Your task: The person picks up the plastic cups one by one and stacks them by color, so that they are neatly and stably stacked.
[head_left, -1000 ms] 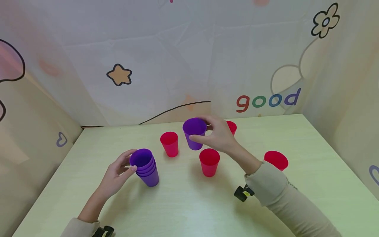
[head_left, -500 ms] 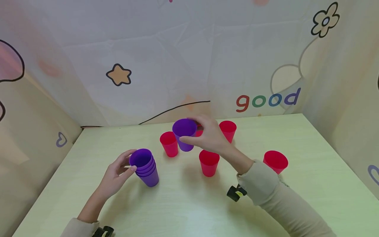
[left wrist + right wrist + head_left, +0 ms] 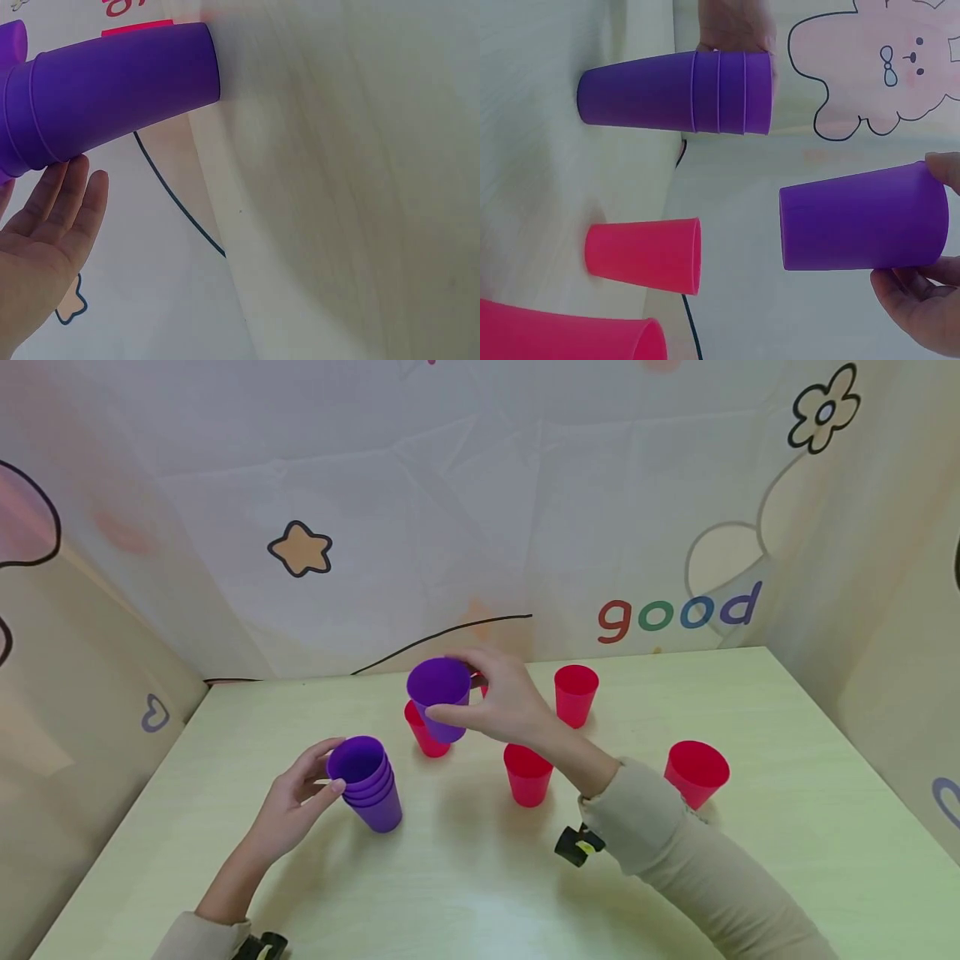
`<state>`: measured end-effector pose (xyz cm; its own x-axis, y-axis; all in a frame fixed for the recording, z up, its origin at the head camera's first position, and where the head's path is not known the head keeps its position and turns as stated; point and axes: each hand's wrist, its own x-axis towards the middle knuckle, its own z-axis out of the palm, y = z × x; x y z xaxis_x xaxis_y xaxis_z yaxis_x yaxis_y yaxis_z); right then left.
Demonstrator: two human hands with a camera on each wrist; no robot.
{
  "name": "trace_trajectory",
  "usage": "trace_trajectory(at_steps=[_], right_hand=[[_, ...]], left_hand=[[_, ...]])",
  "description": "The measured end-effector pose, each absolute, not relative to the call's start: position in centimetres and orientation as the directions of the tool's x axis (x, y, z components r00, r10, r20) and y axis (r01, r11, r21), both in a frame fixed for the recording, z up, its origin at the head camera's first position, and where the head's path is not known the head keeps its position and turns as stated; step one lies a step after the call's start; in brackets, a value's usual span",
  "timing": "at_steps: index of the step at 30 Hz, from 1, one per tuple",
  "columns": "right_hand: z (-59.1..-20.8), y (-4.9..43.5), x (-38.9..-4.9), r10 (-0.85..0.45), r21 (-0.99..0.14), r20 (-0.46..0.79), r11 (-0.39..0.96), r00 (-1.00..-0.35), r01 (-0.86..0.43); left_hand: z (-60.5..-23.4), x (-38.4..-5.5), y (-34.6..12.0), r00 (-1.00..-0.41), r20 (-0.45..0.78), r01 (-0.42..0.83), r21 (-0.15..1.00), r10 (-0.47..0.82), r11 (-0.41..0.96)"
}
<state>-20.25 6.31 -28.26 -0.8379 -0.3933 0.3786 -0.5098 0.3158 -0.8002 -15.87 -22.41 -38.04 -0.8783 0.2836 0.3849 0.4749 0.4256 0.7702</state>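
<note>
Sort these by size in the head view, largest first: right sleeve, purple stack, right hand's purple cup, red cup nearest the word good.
1. Right sleeve, clearly largest
2. Purple stack
3. Held purple cup, only somewhat smaller
4. Red cup, smallest

Printed cloth (image 3: pixel 495 518) hung behind pale tabletop (image 3: pixel 450 893)

From the head view's centre, the tabletop is spread toward 6 o'clock, and the cloth is seen at 12. On the cloth an orange star (image 3: pixel 302 549) is printed at 10, a black-outlined flower (image 3: pixel 825 412) at 2, and the word "good" (image 3: pixel 680 612) in coloured letters just before 3. A purple heart (image 3: pixel 155 713) is shown near 9. In the right wrist view, a pink cartoon figure (image 3: pixel 862 67) is printed at 2 o'clock.
</note>
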Motion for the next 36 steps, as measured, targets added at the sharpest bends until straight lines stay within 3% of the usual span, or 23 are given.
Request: trace_trajectory(at_steps=[15,36], right_hand=[[-27.0,4.2,-20.0,-0.451,-0.763,0.426,0.287,-0.784,-0.579],[-27.0,2.0,-19.5,-0.508,-0.789,0.361,0.281,-0.782,-0.547]], left_hand=[[-38.1,-15.9,-22.5,-0.873,0.391,0.485,0.764,0.292,0.426],[-38.1,-15.9,-22.5,-0.872,0.391,0.486,0.762,0.294,0.428]])
